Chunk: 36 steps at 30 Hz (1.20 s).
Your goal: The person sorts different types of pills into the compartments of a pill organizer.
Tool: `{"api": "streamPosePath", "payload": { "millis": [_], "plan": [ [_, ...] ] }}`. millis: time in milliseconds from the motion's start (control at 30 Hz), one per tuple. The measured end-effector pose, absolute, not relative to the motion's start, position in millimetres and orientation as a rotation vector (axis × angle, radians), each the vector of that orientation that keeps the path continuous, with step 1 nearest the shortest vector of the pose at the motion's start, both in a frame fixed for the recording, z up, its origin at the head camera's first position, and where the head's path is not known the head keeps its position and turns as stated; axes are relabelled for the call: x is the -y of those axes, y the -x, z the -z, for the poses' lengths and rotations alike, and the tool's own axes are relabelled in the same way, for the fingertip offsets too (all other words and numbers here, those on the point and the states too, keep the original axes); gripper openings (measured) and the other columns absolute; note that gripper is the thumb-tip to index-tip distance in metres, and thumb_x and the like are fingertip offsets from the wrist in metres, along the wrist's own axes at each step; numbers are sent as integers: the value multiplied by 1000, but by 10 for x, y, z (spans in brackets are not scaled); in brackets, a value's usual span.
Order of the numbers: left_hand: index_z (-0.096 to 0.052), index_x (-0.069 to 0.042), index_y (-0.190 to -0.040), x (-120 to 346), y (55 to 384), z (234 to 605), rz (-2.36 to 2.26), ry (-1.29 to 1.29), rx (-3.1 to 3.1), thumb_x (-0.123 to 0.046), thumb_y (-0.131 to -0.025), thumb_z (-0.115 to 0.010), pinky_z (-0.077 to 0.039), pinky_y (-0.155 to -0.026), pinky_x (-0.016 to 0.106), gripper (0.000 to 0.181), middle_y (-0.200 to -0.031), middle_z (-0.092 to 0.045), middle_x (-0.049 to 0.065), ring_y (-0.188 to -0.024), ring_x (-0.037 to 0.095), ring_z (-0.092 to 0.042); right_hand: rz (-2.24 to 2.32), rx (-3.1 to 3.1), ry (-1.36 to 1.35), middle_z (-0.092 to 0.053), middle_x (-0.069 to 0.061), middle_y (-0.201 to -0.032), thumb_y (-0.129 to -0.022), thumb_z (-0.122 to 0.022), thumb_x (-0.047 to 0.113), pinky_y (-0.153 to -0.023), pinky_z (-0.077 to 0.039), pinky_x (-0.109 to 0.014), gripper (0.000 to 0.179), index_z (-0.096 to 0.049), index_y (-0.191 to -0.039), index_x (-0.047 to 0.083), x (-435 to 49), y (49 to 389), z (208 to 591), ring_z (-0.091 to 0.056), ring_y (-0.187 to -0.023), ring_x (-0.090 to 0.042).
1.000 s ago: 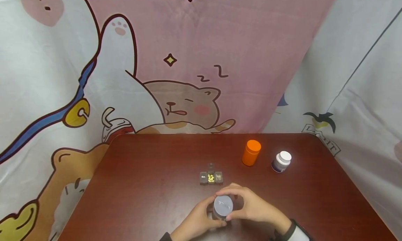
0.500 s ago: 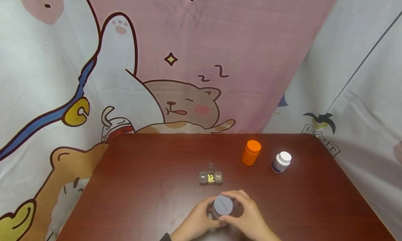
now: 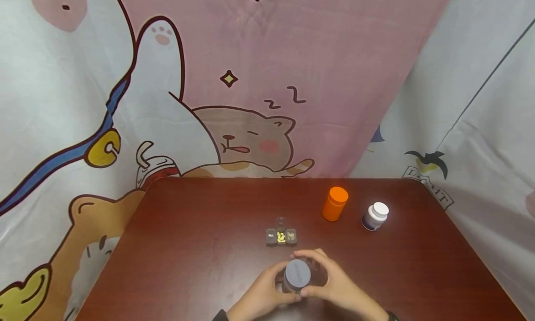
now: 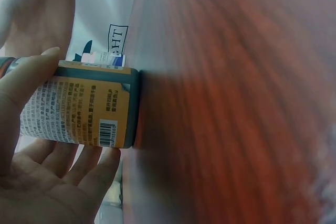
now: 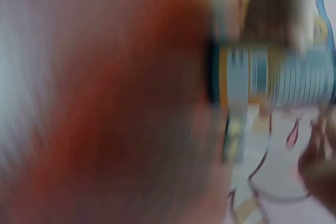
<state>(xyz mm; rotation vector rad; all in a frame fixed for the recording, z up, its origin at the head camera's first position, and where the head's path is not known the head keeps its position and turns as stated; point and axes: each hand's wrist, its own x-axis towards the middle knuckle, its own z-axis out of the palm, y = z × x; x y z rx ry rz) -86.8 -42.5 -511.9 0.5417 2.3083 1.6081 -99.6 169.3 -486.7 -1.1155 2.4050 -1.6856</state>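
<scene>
Near the front of the dark red surface (image 3: 196, 228), labelled bottle (image 4: 79, 108) upright, base touching down or barely lifted; cannot tell which. Left grip (image 3: 264, 288) wraps the body, thumb on one side, fingers on the other. Right grip (image 3: 334, 281) arches narrowly about the gray lid (image 3: 297, 273), thumb and fingertips at the rim; blur in the right wrist view hides how firmly they press. Judged by look: rigid plastic, probably light, not easily broken, fill unknown. Printed wrap likely smooth, so the body could spin if held loosely; a firm hold around mid-body, clear of the lid, seems best, with the lid's edge pinched from opposite sides. Moderate squeezing should not dent it. Just beyond, small pill organizer (image 3: 270, 238), yellow pills (image 3: 281, 238) in its uncovered middle compartment: light, easily nudged, worth keeping knuckles off. Orange bottle (image 3: 335, 205) and white bottle (image 3: 375, 217) stand farther back, to the right.
</scene>
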Motion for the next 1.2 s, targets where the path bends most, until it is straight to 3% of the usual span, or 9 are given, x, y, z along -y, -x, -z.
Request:
{"api": "streamPosePath", "payload": {
  "millis": [100,200,333,533,667,933,1200],
  "plan": [
    [-52,-18,-131,431,874,5113,-1612,-540,-2291,-33,-70,-82,-45,-92,36,70,-122,-58,-6,-110,18,-58,1689,-2069,1219,-52,-15,-131,-78,-73,4,-93,-43,-37,69,-42,-139,5,-1809,1201,4840,-52,-113,-22],
    [-52,-16,-131,432,878,5109,-1614,-552,-2286,-30,-70,-82,-44,-94,36,70,-122,-59,-6,-110,17,-57,1645,-1834,1262,-49,-19,-135,-82,-68,3,-95,-42,-41,67,-37,-141,1,-1873,1368,4831,-52,-117,-29],
    [-51,-14,-132,424,878,5116,-1635,-581,-2272,-28,-71,-82,-42,-95,33,69,-125,-58,-4,-112,15,-56,1564,-1701,1307,-48,-16,-137,-83,-67,7,-95,-42,-44,65,-38,-141,0,-1863,1498,4816,-50,-120,-29],
    [-54,-13,-126,421,884,5137,-1653,-599,-2275,-27,-72,-81,-42,-95,30,62,-119,-60,-6,-111,13,-56,1504,-1721,1294,-55,-11,-127,-80,-71,8,-97,-40,-43,62,-47,-138,6,-1794,1531,4810,-50,-114,-24],
    [-54,-11,-127,417,888,5118,-1633,-568,-2304,-30,-71,-82,-42,-94,30,65,-117,-60,-7,-110,13,-57,1528,-1873,1258,-58,-6,-119,-78,-74,9,-92,-42,-41,60,-52,-133,10,-1801,1458,4836,-52,-107,-21],
    [-48,-7,-136,415,888,5092,-1621,-544,-2310,-36,-69,-82,-44,-93,29,80,-133,-54,8,-110,16,-58,1690,-2197,1155,-59,-4,-114,-75,-78,12,-92,-41,-33,60,-55,-130,9,-1752,1165,4925,-54,-104,-17],
    [-53,-21,-131,436,889,5106,-1623,-534,-2257,-40,-71,-80,-43,-95,35,68,-125,-56,-8,-113,16,-55,1833,-2615,715,-62,4,-112,-67,-84,22,-76,-42,-33,61,-60,-123,13,-1544,781,4968,-53,-94,-9]
  ]
}}
